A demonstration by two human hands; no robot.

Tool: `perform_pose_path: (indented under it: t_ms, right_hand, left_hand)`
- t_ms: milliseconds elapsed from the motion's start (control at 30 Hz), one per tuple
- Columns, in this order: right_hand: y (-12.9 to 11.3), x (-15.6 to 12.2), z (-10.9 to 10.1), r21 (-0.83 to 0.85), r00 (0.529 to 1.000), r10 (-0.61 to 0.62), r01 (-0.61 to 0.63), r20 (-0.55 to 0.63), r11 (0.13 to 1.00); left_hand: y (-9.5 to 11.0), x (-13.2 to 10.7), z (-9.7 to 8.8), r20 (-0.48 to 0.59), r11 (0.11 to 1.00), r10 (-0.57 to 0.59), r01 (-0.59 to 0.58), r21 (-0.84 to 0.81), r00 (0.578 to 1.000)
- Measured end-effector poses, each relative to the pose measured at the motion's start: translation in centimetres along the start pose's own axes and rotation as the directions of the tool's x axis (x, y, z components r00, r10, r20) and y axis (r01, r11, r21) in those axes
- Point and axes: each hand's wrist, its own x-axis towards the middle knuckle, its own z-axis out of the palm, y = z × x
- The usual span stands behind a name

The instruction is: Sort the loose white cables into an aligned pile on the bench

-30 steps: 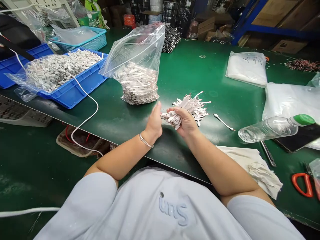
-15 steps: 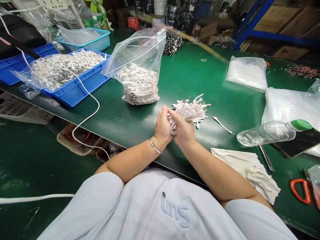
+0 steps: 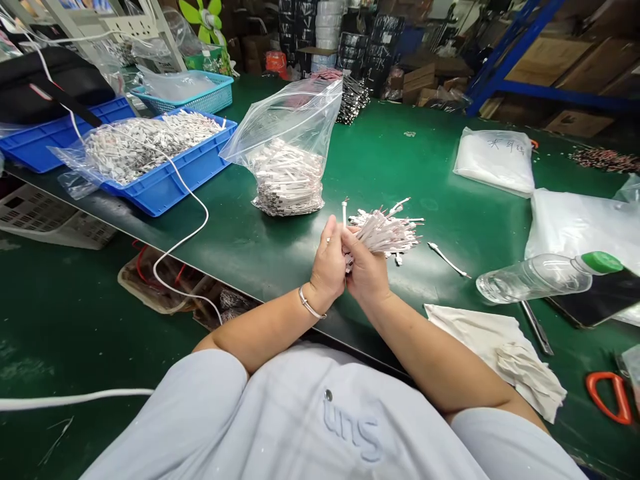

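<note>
A bundle of short white cables [image 3: 387,233] is fanning out to the right of the hands, its thin ends, some with reddish tips, spreading unevenly over the table [image 3: 430,167]. One single cable [image 3: 345,211] is standing nearly upright at the fingertips, apart from the fan.

The fingers of the right hand [image 3: 370,270] are curling around the near part of the bundle, holding it, with the thumb lying over the top. The left hand [image 3: 327,263] is meeting the right, its fingers bunching narrowly beside the upright cable; how firmly they are gripping cannot be told, since the tips are partly hidden.

Both hands are working above the green table, near its front edge. A loose cable [image 3: 449,260] is lying to the right, with a pale cloth [image 3: 465,327] nearer the body and a green-capped bottle [image 3: 540,279] beyond. A clear zip bag [image 3: 285,180] is holding similar white cables, and a blue tray [image 3: 167,189] is carrying a heap of white pieces. Behind, a blue shelf [image 3: 570,95] is bearing cardboard boxes [image 3: 547,61].
</note>
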Motion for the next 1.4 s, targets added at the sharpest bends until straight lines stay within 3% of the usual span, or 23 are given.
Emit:
perform_pose_path:
  t_ms: [167,300,433,567,633,733,833,1000,1067,1233,1400]
  right_hand:
    - [-0.3,2.1,-1.3,0.28,0.955,0.256,-0.289,0.148,0.915]
    - [-0.3,2.5,-1.8,0.397,0.914,0.343,-0.403,0.216,0.824]
    - [-0.1,2.3,-2.1,0.355,0.908,0.361,-0.415,0.211,0.838]
    - [0.3,2.7,-3.0,0.289,0.936,0.274,-0.331,0.22,0.898]
    - [0.6,2.9,-3.4,0.262,0.94,0.246,-0.305,0.235,0.915]
    - [1.2,3.2,-3.7,0.233,0.921,0.313,-0.366,0.232,0.901]
    - [1.8,3.4,-3.8,0.235,0.896,0.394,-0.436,0.206,0.869]
    - [2.1,3.9,-4.1,0.266,0.891,0.438,-0.455,0.123,0.85]
    - [2.0,3.9,-4.2,0.267,0.878,0.47,-0.475,0.088,0.838]
    - [2.2,3.2,-4.1,0.174,0.848,0.524,-0.53,0.082,0.83]
    - [3.0,2.2,-3.6,0.138,0.891,0.451,-0.453,0.049,0.881]
  left_hand:
    - [-0.4,-0.3,-0.5,-0.149,0.992,0.113,-0.12,-0.036,0.982]
    - [-0.8,-0.3,-0.8,-0.123,0.956,0.258,-0.235,0.177,0.958]
    - [-0.3,-0.4,-1.2,-0.03,0.843,0.385,-0.338,0.418,0.923]
    - [1.8,0.9,-2.5,0.08,0.646,0.531,-0.464,0.606,0.844]
    - [3.0,2.5,-3.1,0.191,0.596,0.466,-0.466,0.654,0.864]
    - [4.1,5.4,-3.7,0.31,0.588,0.189,-0.361,0.724,0.932]
    - [4.7,7.8,-4.1,0.378,0.478,-0.077,-0.298,0.826,0.923]
    - [4.6,8.6,-4.8,0.462,0.103,-0.08,-0.453,0.885,0.883]
    - [4.0,8.2,-5.1,0.481,0.026,-0.139,-0.482,0.876,0.866]
    - [2.8,7.1,-6.4,0.409,0.099,-0.181,-0.397,0.913,0.895]
    - [2.3,5.4,-7.3,0.346,0.283,-0.129,-0.3,0.911,0.929]
